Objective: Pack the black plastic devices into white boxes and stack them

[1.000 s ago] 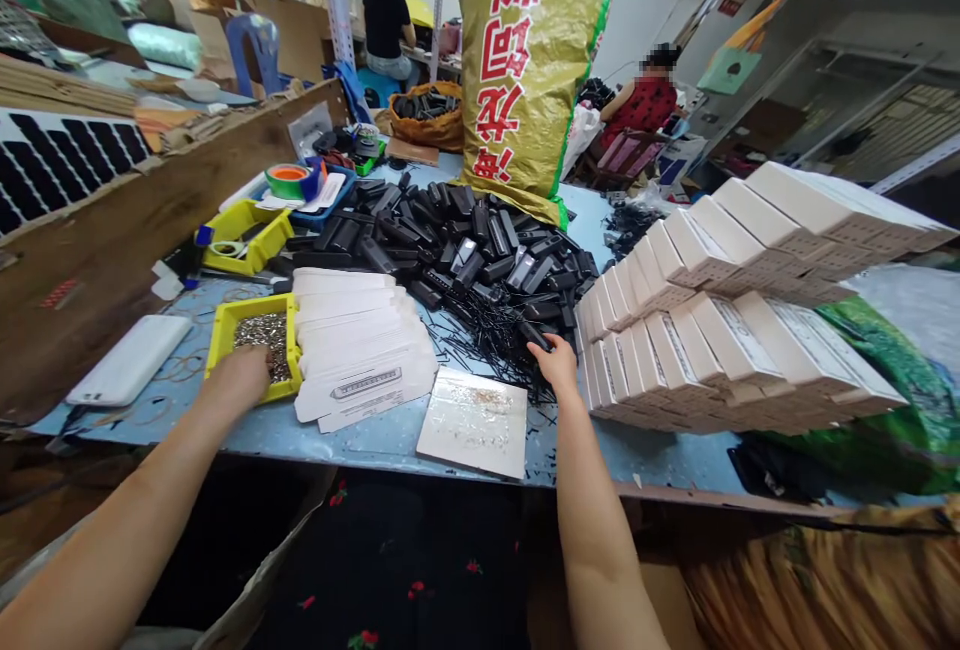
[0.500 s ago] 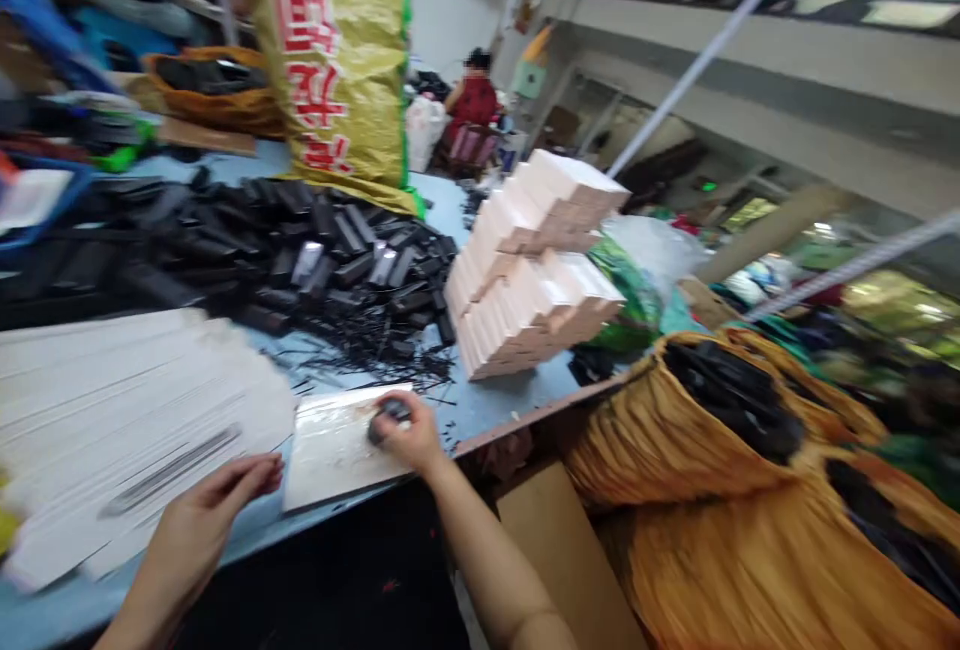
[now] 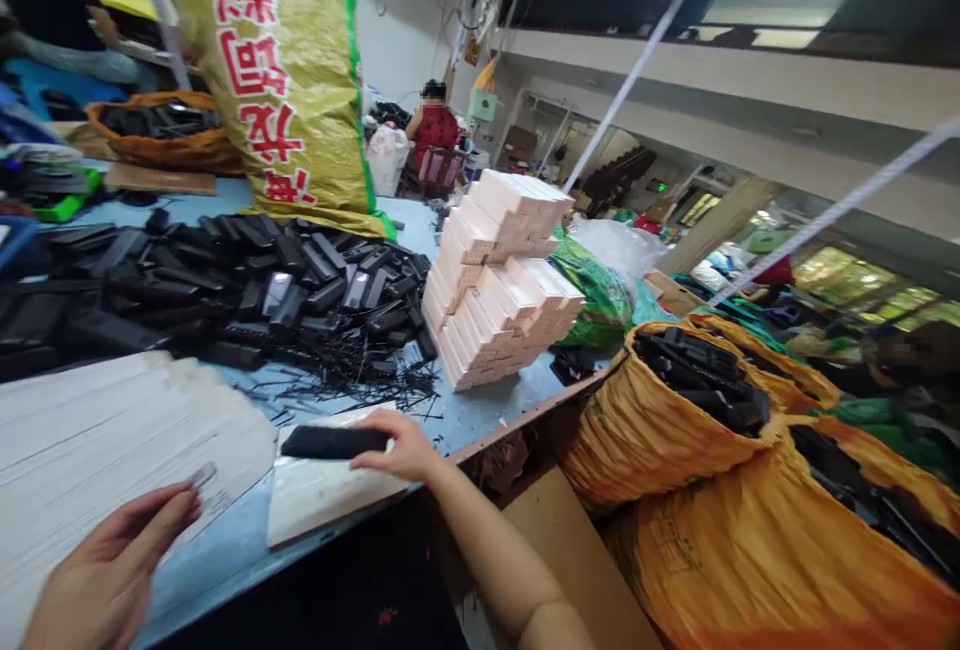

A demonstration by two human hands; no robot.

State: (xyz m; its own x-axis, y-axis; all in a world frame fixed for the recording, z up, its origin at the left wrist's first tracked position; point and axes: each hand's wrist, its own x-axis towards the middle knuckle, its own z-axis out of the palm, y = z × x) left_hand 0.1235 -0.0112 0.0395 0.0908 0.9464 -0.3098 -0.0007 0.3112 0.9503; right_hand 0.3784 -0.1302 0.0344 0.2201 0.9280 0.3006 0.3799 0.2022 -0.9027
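My right hand (image 3: 405,447) grips one end of a long black plastic piece (image 3: 330,442) between thumb and fingers. The piece lies lengthwise over a white, plastic-covered pad (image 3: 322,505) at the table's near edge; whether it touches the pad I cannot tell. My left hand (image 3: 112,565) pinches a small clear plastic piece (image 3: 203,475) at its fingertips. Beneath and beyond that hand spreads a fan of overlapping white sheets (image 3: 112,430). Behind the pad lie a heap of black plastic pieces (image 3: 187,280) and thin black strips (image 3: 345,360).
A stack of pale pink boxes (image 3: 487,300) stands right of the heap. Behind it all leans a yellow woven sack (image 3: 322,100). Orange sacks (image 3: 600,440) of black parts crowd the right, beside a cardboard box (image 3: 570,540). A seated person (image 3: 435,125) is farther back.
My left hand has moved left and down, and the clear piece now shows in its fingers. The black piece in my right hand has turned from end-on to lengthwise. The view has shifted.
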